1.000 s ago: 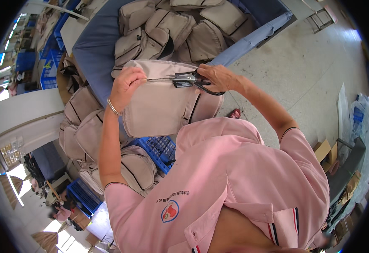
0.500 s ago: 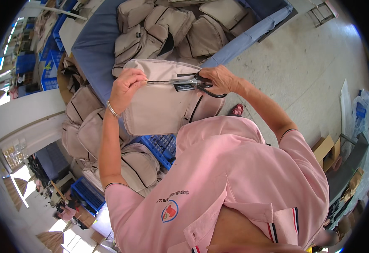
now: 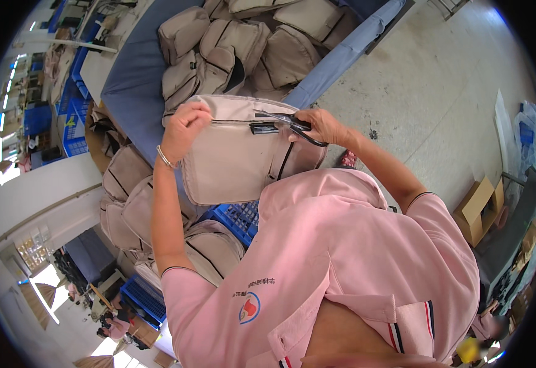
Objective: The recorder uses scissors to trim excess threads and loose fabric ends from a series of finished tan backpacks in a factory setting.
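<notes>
A beige fabric bag (image 3: 228, 165) with a dark zipper line across its upper part lies in front of me. My left hand (image 3: 187, 130) is closed at the bag's upper left, pinching the fabric by the left end of the zipper line. In my right hand (image 3: 324, 127) is a pair of scissors (image 3: 285, 118) with black handles, its blades pointing left over the bag's upper right. Just below the blades is a small black label (image 3: 264, 129). The fingertips of both hands are partly hidden.
Beyond the bag, a large blue-lined bin (image 3: 134, 80) holds several beige bags. More bags (image 3: 134, 205) are piled at my left, near a blue plastic crate (image 3: 238, 216). A cardboard box (image 3: 477, 211) stands on the right, on the far side of the grey floor (image 3: 402, 104).
The scissors have turned, their blades now slanting up to the left instead of lying along the zipper line. My left hand stays at the bag's upper left. The whole view has shifted slightly.
</notes>
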Available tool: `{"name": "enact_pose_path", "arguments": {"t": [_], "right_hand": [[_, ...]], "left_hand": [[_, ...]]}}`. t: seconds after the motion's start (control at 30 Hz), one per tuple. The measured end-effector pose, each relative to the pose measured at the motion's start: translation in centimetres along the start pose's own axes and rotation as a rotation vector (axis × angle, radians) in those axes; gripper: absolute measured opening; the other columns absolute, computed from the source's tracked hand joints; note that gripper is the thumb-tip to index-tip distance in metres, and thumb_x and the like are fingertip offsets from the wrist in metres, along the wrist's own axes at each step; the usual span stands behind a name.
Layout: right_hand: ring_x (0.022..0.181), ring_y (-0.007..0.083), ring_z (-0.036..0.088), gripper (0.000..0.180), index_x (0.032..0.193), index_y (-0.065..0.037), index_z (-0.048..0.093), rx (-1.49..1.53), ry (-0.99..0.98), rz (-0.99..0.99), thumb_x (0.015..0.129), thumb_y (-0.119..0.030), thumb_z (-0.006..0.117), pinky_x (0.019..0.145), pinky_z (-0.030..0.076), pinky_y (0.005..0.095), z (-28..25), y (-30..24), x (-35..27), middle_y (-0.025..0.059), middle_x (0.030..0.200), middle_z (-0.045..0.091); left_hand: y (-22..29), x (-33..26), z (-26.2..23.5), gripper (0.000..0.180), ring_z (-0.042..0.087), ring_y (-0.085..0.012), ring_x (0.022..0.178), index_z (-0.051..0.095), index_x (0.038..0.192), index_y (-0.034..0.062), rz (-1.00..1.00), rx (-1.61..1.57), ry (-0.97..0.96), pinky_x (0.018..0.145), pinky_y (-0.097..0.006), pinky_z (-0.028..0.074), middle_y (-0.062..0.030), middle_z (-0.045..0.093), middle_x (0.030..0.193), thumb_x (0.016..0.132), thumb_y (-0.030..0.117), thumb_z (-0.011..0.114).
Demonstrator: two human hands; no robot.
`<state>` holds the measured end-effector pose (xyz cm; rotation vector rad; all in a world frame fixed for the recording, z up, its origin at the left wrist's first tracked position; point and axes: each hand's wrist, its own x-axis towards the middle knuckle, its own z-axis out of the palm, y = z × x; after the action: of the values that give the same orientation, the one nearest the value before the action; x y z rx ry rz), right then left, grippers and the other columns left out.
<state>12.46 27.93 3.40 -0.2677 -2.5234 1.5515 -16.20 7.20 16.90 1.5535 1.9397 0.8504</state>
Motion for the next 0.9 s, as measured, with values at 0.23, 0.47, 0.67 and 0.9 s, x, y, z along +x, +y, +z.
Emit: {"name": "enact_pose_path", "arguments": {"t": [0.23,0.47,0.67,0.9], "right_hand": [[0.060,0.0237,0.045,0.048,0.079,0.001,0.055,0.158,0.021,0.157,0.082,-0.044,0.074,0.060,0.041,0.0370,-0.8,-1.6,-0.9,0.0147,0.065,0.047],[0.059,0.0125,0.044,0.047,0.078,-0.006,0.055,0.539,0.215,0.374,0.095,-0.049,0.055,0.056,0.037,0.0267,-0.4,0.7,-4.1,-0.0002,0.069,0.054],[0.050,0.0104,0.042,0.049,0.075,-0.012,0.045,1.110,0.560,0.491,0.097,-0.055,0.046,0.044,0.035,0.0251,-4.7,1.9,-8.4,-0.0011,0.061,0.042],[0.048,0.0107,0.042,0.048,0.075,-0.011,0.048,0.997,0.594,0.628,0.091,-0.056,0.057,0.046,0.038,0.0260,-6.6,2.4,-12.4,-0.0015,0.059,0.043]], "left_hand": [[-12.6,-0.7,0.2,0.043,0.055,-0.0089,0.093,0.062,0.125,0.0028,-0.503,-0.545,0.318,0.088,-0.024,0.044,-0.0006,0.062,0.110,0.091,0.028,0.068],[-6.6,-1.6,1.3,0.036,0.055,-0.0078,0.091,0.067,0.111,0.0006,-0.530,-0.671,0.391,0.082,-0.021,0.042,0.0003,0.064,0.100,0.096,0.032,0.061],[7.8,-10.5,-5.8,0.024,0.055,-0.0070,0.073,0.068,0.097,0.0017,-0.300,-0.291,0.862,0.068,-0.021,0.045,-0.0005,0.065,0.089,0.097,0.024,0.060],[16.5,-8.2,2.0,0.020,0.062,-0.0149,0.084,0.066,0.101,-0.0015,-0.214,-0.013,0.945,0.076,-0.028,0.049,-0.0068,0.067,0.097,0.083,0.005,0.073]]}}
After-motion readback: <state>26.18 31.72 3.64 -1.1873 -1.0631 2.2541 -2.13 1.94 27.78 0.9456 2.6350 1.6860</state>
